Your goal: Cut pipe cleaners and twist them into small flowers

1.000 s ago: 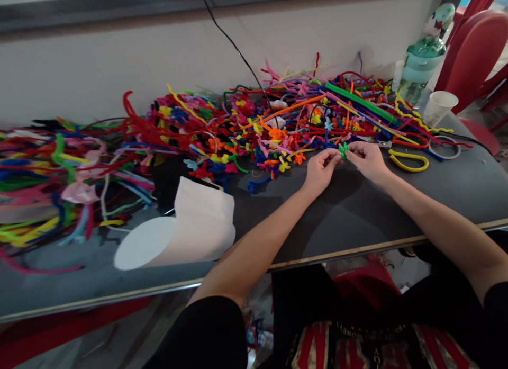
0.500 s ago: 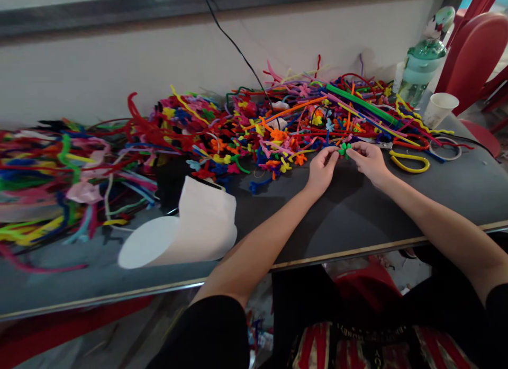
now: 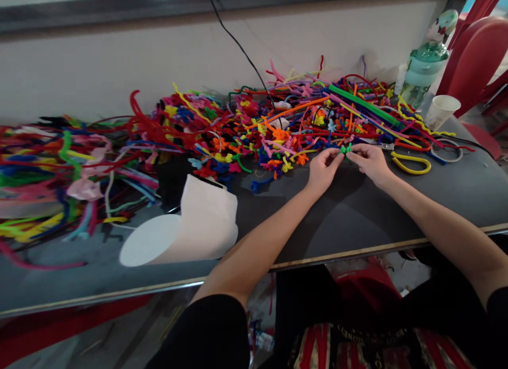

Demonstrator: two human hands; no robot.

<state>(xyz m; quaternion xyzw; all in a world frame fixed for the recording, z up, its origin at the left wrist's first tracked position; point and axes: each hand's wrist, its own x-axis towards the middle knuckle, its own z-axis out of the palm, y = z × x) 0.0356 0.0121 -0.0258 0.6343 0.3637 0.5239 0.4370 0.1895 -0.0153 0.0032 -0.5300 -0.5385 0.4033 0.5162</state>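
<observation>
A small green pipe cleaner flower (image 3: 346, 150) is pinched between my two hands, above the dark table. My left hand (image 3: 324, 170) grips its left side with thumb and fingertips. On its right side, the thumb and forefinger of my right hand (image 3: 372, 163) press together. Part of the flower is hidden behind the fingertips. Just beyond my hands lies a heap of coloured pipe cleaners (image 3: 286, 128), some bent into little flowers. Scissors with an orange-and-yellow handle (image 3: 413, 162) rest right of my right hand, partly covered by the heap.
A white paper roll (image 3: 206, 221) lies left of my left forearm. At the right stand a paper cup (image 3: 442, 110) and a green bottle (image 3: 423, 67). A roll of tape (image 3: 448, 151) is near the scissors. A black cable (image 3: 238, 43) hangs down into the heap.
The green flower has been turned a little between my fingertips and now shows more edge-on. My left fingers have shifted slightly closer to the right hand. The camera view moved slightly.
</observation>
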